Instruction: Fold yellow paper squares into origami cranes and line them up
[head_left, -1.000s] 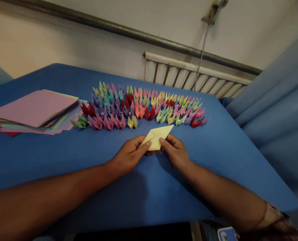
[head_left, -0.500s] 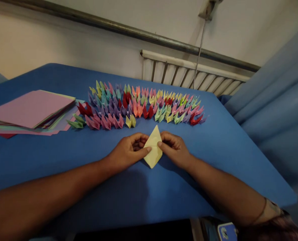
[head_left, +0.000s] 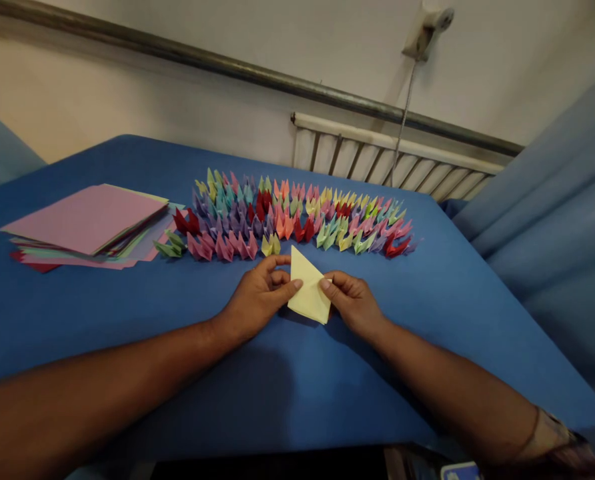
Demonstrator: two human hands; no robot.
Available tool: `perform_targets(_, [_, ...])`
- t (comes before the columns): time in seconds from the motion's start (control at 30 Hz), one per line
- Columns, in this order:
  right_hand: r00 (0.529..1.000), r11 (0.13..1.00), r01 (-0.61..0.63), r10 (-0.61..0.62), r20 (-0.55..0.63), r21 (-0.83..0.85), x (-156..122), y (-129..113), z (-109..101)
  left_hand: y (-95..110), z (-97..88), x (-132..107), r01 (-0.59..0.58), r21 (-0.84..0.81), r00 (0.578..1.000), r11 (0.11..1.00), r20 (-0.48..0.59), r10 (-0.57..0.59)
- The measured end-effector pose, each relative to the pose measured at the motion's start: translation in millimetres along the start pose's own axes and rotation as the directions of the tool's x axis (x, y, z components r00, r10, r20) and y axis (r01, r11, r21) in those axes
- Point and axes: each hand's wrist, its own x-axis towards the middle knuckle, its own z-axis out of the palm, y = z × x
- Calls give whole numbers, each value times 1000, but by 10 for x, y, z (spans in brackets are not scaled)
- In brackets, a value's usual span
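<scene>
A folded piece of pale yellow paper [head_left: 308, 293] is held up just above the blue table, its pointed corner toward the far side. My left hand [head_left: 257, 293] pinches its left edge, thumb on the front and fingers behind. On the right edge, my right hand [head_left: 353, 300] grips the paper in the same way, thumb in front. Beyond both hands stand rows of folded paper cranes [head_left: 305, 230] in many colours. The fingertips behind the paper are hidden.
A stack of coloured paper sheets [head_left: 85, 220], pink on top, lies at the left of the blue table [head_left: 192, 393]. Behind the table are a radiator [head_left: 357, 150] and a pipe [head_left: 227, 67]. A blue curtain [head_left: 552, 193] hangs on the right.
The yellow paper has gone from a diamond outline to a wider shape with a slanting upper right edge. Both hands still grip its sides. The whole view has shifted slightly.
</scene>
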Motion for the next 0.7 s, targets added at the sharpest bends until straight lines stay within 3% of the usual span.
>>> perform_targets(0.2, [998, 1000, 25, -25, -59, 5, 50, 24, -58, 19, -36, -6, -147, 155, 989, 977, 10, 147])
perform_targets(0.37, [994, 997, 78, -79, -73, -25, 38, 35, -84, 36, -24, -32, -157, 315, 985, 936, 122, 125])
perform_targets(0.47, [994, 996, 89, -91, -53, -24, 33, -4, -103, 62, -15, -33, -107, 265, 987, 958, 143, 70])
perform_targets(0.7, [984, 987, 134, -143, 110, 88, 10, -66, -174, 99, -22, -13, 20, 98, 999, 995, 29, -23])
